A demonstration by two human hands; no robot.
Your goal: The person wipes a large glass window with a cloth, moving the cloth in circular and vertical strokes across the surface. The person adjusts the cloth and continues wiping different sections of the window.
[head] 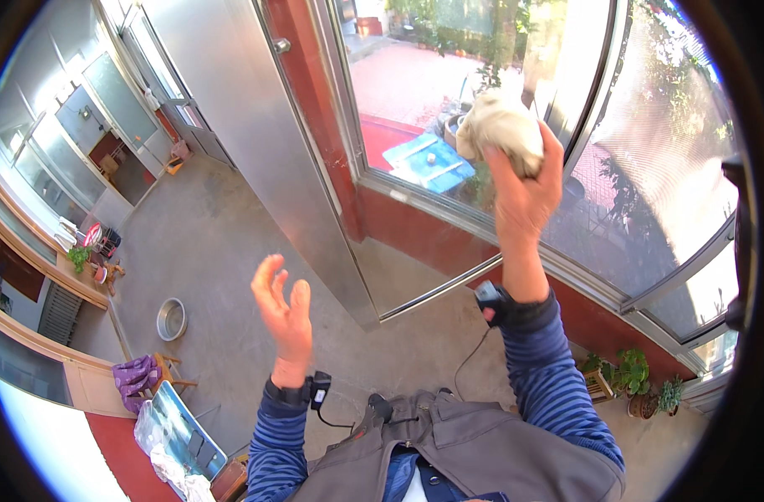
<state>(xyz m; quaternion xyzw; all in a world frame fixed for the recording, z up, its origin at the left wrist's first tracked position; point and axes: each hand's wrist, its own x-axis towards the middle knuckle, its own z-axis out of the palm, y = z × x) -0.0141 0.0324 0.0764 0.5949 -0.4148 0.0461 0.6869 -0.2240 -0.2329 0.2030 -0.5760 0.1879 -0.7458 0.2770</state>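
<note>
My right hand (527,188) is raised in front of me, its fingers closed around a bunched, cream-coloured cloth (501,132). The cloth is at a glass pane (413,81) in a metal frame; whether it touches the glass I cannot tell. Lower on the left, my left hand (288,310) is held up in the air with fingers apart and slightly curled, and it holds nothing. Beyond it stands a wide, brushed metal panel (250,144). Both wrists wear dark bands with small devices and cables.
A metal basin (171,319) sits on the concrete floor (231,276) at left. Near it are a wooden stool (168,371) with a purple cloth and a small table (190,433) holding a plastic bag. Potted plants (633,376) stand at lower right beneath the windows.
</note>
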